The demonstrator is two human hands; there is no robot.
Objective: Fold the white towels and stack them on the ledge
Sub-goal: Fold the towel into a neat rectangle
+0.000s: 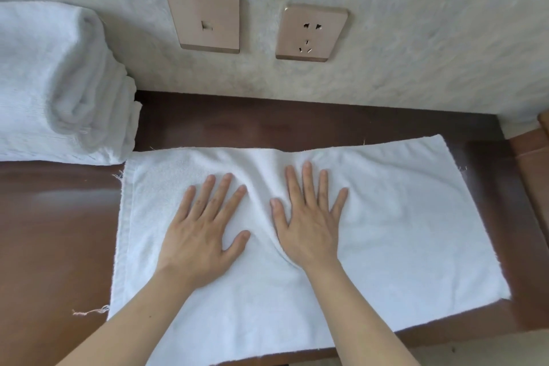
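Evidently limp and light, the white towel (386,217) wrinkles between the flat, open left hand (205,235) and right hand (309,226); best grasped at its far-side corners.

No text, label, brand, number or sign can be read anywhere in the head view. The two metal-coloured wall plates above the wooden ledge (326,119) carry no lettering: the left plate (205,18) shows only a small rectangular port, and the socket plate (310,33) to its right shows only its pin slots (no rating or maker's mark is legible). The white towel (386,217) spread on the ledge and the folded towels (59,80) at the ledge's left end show no tag or printed mark.
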